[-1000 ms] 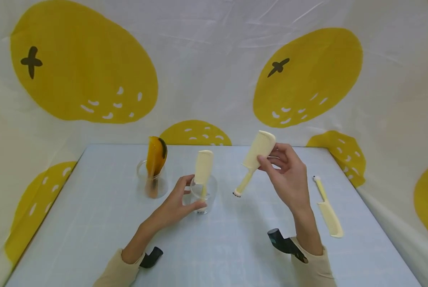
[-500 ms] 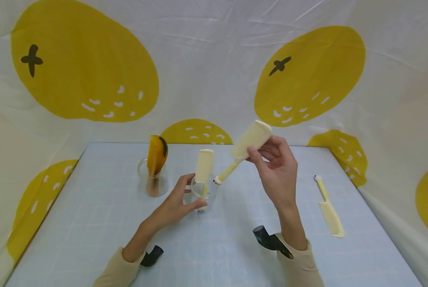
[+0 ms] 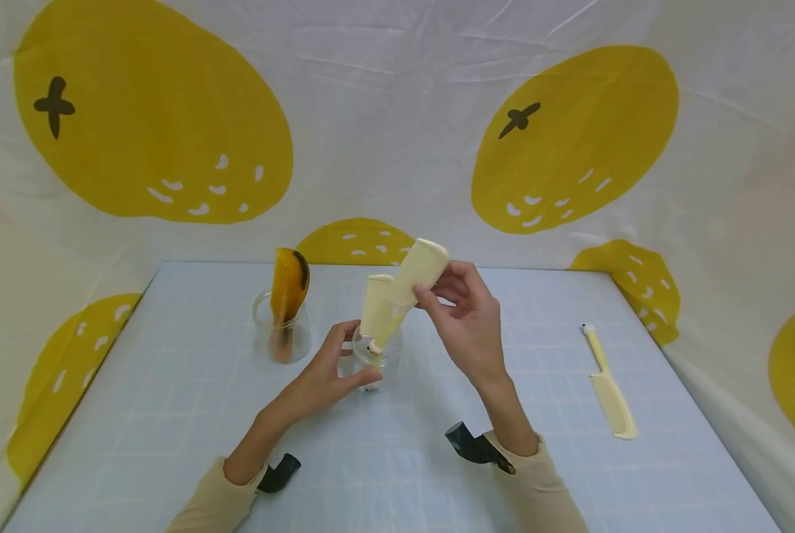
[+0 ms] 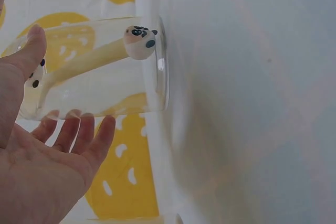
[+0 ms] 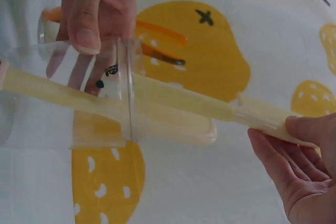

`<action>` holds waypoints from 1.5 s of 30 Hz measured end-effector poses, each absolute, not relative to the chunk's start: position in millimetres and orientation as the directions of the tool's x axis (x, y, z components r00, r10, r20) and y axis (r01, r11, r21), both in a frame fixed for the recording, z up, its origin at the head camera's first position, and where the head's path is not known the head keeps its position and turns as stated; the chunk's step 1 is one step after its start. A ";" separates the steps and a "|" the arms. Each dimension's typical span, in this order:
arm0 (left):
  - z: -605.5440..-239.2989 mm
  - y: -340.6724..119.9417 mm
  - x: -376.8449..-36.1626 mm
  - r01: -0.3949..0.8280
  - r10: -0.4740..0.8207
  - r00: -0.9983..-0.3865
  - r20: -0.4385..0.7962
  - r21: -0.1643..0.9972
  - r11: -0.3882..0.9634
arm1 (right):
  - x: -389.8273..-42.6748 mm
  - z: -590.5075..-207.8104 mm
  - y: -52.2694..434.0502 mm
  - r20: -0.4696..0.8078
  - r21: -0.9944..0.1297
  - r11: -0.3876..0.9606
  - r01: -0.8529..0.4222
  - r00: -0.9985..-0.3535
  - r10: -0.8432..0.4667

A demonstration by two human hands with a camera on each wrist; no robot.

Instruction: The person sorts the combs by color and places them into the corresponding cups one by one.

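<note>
My left hand (image 3: 324, 381) grips a clear glass cup (image 3: 393, 361) round its side, near the rim. A pale yellow comb (image 3: 374, 305) leans in that cup, its panda-head handle end (image 4: 139, 43) near the bottom, teeth part above the rim. My right hand (image 3: 467, 326) pinches a second pale yellow comb (image 3: 422, 268) by its toothed part, between thumb and fingers. That comb tilts with its handle down, and its panda-head end has entered the cup's mouth. In the right wrist view, its handle (image 5: 184, 98) passes over the rim beside the first comb.
At the left, a glass mug (image 3: 299, 346) holds orange and dark-marked combs or similar flat pieces (image 3: 289, 289). Another pale yellow comb (image 3: 611, 400) lies on the table at the right. A fruit-print cloth (image 3: 384, 133) hangs behind the table (image 3: 371, 474).
My right hand has moved left with its comb, bringing the handle end from beside the cup into its mouth. The left hand has stayed on the cup.
</note>
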State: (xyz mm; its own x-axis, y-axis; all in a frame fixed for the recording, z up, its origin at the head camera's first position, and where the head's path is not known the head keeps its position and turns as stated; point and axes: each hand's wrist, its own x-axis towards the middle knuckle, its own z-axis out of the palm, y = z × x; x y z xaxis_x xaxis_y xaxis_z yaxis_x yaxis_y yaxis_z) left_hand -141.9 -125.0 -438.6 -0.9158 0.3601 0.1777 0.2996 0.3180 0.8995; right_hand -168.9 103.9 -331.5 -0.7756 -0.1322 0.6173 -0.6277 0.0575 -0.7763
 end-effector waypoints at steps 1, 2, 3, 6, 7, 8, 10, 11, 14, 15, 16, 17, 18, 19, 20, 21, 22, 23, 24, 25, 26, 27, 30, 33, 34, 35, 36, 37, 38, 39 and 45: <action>-438.9 -125.1 -142.1 0.300 0.360 -0.916 0.179 0.900 0.316 | -168.9 -332.8 102.2 0.611 -0.779 0.068 -0.623 -0.779 -0.140; -439.0 -125.3 -142.1 0.301 0.360 -0.915 0.180 0.900 0.315 | -169.2 -334.2 100.5 0.605 -0.782 0.074 -0.619 -0.782 -0.148; -439.2 -125.4 -142.1 0.301 0.359 -0.915 0.181 0.900 0.315 | -169.3 -335.5 98.7 0.600 -0.784 0.083 -0.615 -0.785 -0.157; -438.9 -125.7 -141.8 0.306 0.356 -0.915 0.188 0.900 0.311 | -170.1 -339.6 93.4 0.582 -0.792 0.091 -0.603 -0.792 -0.186; -438.8 -125.8 -141.7 0.307 0.355 -0.916 0.189 0.899 0.313 | -170.2 -340.8 91.7 0.574 -0.796 0.095 -0.598 -0.795 -0.194; -438.6 -125.8 -141.5 0.308 0.355 -0.915 0.190 0.898 0.314 | -170.5 -342.5 90.0 0.568 -0.798 0.099 -0.594 -0.797 -0.203; -437.4 -125.7 -141.3 0.308 0.354 -0.916 0.190 0.898 0.315 | -171.0 -345.3 87.1 0.555 -0.802 0.115 -0.586 -0.802 -0.220; -437.3 -125.6 -141.5 0.310 0.355 -0.915 0.191 0.896 0.318 | -171.3 -346.5 85.7 0.551 -0.801 0.127 -0.585 -0.803 -0.227; -435.5 -125.1 -142.4 0.313 0.356 -0.915 0.191 0.893 0.324 | -172.6 -349.9 82.4 0.540 -0.800 0.147 -0.582 -0.805 -0.247; -435.0 -125.0 -142.9 0.315 0.356 -0.914 0.193 0.891 0.326 | -173.0 -350.6 81.5 0.537 -0.800 0.153 -0.581 -0.805 -0.252; -434.6 -124.9 -143.3 0.317 0.356 -0.914 0.194 0.890 0.328 | -173.6 -351.6 80.8 0.535 -0.799 0.154 -0.581 -0.805 -0.258; -434.6 -124.8 -143.8 0.319 0.356 -0.914 0.195 0.888 0.331 | -174.0 -352.3 80.2 0.532 -0.798 0.161 -0.580 -0.805 -0.262; -433.9 -124.7 -143.9 0.318 0.356 -0.914 0.195 0.888 0.331 | -174.3 -352.9 79.8 0.530 -0.798 0.163 -0.580 -0.805 -0.266; -433.9 -124.7 -144.1 0.319 0.357 -0.914 0.195 0.888 0.332 | -174.6 -353.3 79.5 0.529 -0.797 0.166 -0.580 -0.805 -0.269; -433.8 -124.6 -144.3 0.321 0.357 -0.913 0.196 0.887 0.332 | -174.9 -353.9 79.3 0.526 -0.797 0.171 -0.579 -0.806 -0.272; -433.9 -124.6 -144.4 0.323 0.358 -0.912 0.198 0.886 0.332 | -175.2 -354.5 79.3 0.525 -0.796 0.178 -0.579 -0.806 -0.276; -433.9 -124.6 -144.4 0.324 0.359 -0.912 0.199 0.886 0.332 | -175.4 -355.0 79.3 0.520 -0.795 0.185 -0.577 -0.807 -0.281; -433.8 -124.6 -144.4 0.326 0.360 -0.911 0.201 0.886 0.331 | -175.6 -355.4 79.2 0.513 -0.795 0.195 -0.574 -0.809 -0.289; -433.8 -124.7 -144.4 0.326 0.360 -0.911 0.201 0.886 0.330 | -175.8 -355.8 79.2 0.505 -0.797 0.199 -0.571 -0.810 -0.298; -433.7 -124.8 -144.3 0.325 0.360 -0.911 0.201 0.886 0.330 | -175.9 -356.5 79.1 0.496 -0.798 0.207 -0.566 -0.812 -0.309; -433.6 -124.9 -144.2 0.324 0.360 -0.911 0.200 0.887 0.329 | -176.1 -357.1 79.2 0.486 -0.799 0.215 -0.562 -0.813 -0.319; -433.3 -124.9 -144.0 0.322 0.360 -0.912 0.198 0.888 0.328 | -176.1 -357.7 79.2 0.479 -0.799 0.220 -0.559 -0.814 -0.329; -432.9 -124.8 -143.5 0.314 0.359 -0.914 0.191 0.893 0.323 | -176.1 -359.0 79.3 0.463 -0.798 0.236 -0.554 -0.815 -0.347; -433.4 -124.4 -143.3 0.315 0.363 -0.912 0.192 0.894 0.320 | -176.2 -360.1 79.9 0.453 -0.789 0.273 -0.550 -0.821 -0.348; -433.8 -124.3 -143.3 0.318 0.364 -0.911 0.194 0.893 0.318 | -176.4 -360.5 80.3 0.447 -0.786 0.290 -0.546 -0.826 -0.345; -434.2 -124.3 -143.3 0.320 0.366 -0.910 0.196 0.893 0.316 | -176.5 -360.8 80.7 0.438 -0.784 0.307 -0.539 -0.831 -0.342; -434.6 -124.3 -143.3 0.324 0.368 -0.908 0.200 0.892 0.316 | -176.9 -361.2 81.3 0.430 -0.784 0.320 -0.532 -0.837 -0.339; -434.8 -124.2 -143.2 0.328 0.369 -0.907 0.203 0.890 0.316 | -177.4 -361.7 82.0 0.423 -0.785 0.328 -0.526 -0.841 -0.337; -435.0 -124.1 -143.1 0.332 0.370 -0.906 0.206 0.888 0.318 | -177.7 -361.8 82.7 0.416 -0.784 0.337 -0.520 -0.845 -0.335; -435.1 -124.0 -143.0 0.333 0.371 -0.905 0.207 0.888 0.317 | -178.2 -361.9 83.7 0.409 -0.784 0.348 -0.514 -0.849 -0.334; -436.7 -123.6 -143.0 0.316 0.371 -0.909 0.189 0.894 0.319 | -181.4 -359.6 94.1 0.381 -0.755 0.415 -0.507 -0.855 -0.352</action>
